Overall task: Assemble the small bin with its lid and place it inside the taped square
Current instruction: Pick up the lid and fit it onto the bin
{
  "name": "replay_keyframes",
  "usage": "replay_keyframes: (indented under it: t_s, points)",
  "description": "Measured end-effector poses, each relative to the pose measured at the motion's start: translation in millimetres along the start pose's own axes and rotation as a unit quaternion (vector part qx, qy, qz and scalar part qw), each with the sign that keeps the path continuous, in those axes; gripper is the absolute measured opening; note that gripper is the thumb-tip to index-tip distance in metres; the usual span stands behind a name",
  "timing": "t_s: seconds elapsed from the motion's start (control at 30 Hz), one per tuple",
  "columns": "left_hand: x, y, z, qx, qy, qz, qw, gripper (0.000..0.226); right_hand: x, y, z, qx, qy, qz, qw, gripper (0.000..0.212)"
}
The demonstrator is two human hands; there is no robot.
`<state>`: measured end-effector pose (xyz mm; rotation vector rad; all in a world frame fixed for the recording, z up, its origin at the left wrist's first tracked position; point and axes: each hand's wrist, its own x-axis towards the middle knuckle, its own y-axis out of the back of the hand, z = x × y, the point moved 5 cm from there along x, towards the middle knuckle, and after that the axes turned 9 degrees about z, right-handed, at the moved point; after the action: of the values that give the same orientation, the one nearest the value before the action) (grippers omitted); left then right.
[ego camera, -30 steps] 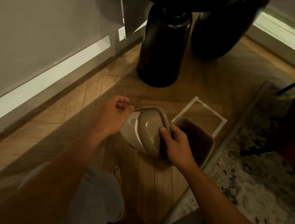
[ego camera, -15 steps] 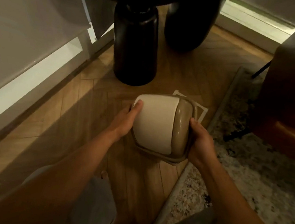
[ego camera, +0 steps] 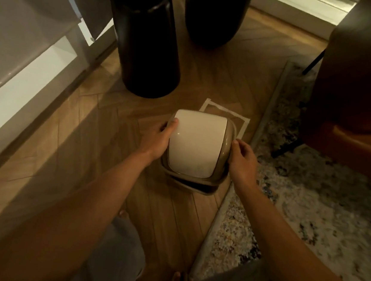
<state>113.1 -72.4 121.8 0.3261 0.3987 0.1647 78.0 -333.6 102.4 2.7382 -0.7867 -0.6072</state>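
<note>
The lid (ego camera: 194, 145), a tan frame with a white curved swing flap, sits over the small brown bin (ego camera: 200, 187), whose rim shows as a dark gap along the near edge. My left hand (ego camera: 157, 140) holds the lid's left side, thumb on the white flap. On the lid's right edge rests my right hand (ego camera: 242, 162), fingers curled around the frame. The white taped square (ego camera: 224, 112) lies on the wooden floor just behind, its far corner and right side showing; the bin overlaps its near part.
A tall black vase (ego camera: 145, 40) stands behind left of the square, a second dark rounded vase (ego camera: 215, 15) further back. A patterned rug (ego camera: 297, 206) borders the floor on the right, a brown chair (ego camera: 359, 88) stands on it. A white wall and baseboard (ego camera: 28, 77) run along the left.
The lid was turned from tilted on its side to flap upward and brought down onto the bin. Both hands stayed on its sides. The view shifted closer and to the left.
</note>
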Motion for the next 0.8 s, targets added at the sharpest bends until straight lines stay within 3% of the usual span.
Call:
replay_keyframes:
  t_s: [0.13, 0.33, 0.57, 0.8]
  points:
    - [12, -15, -26, 0.05, 0.04, -0.037, 0.997, 0.076, 5, -5, 27, -0.038, -0.051, -0.048, 0.997, 0.053]
    - [14, -30, -54, 0.083, 0.065, -0.079, 0.991, 0.072, 7, -9, 64, -0.073, -0.126, -0.111, 0.983, 0.052]
    - [13, -32, -57, 0.082, 0.071, -0.112, 0.988, 0.091, 21, -4, 88, -0.091, -0.118, -0.089, 0.985, 0.042]
    - [14, -38, -48, 0.078, 0.055, -0.12, 0.988, 0.082, 38, -1, 97, -0.088, -0.124, -0.046, 0.987, 0.031]
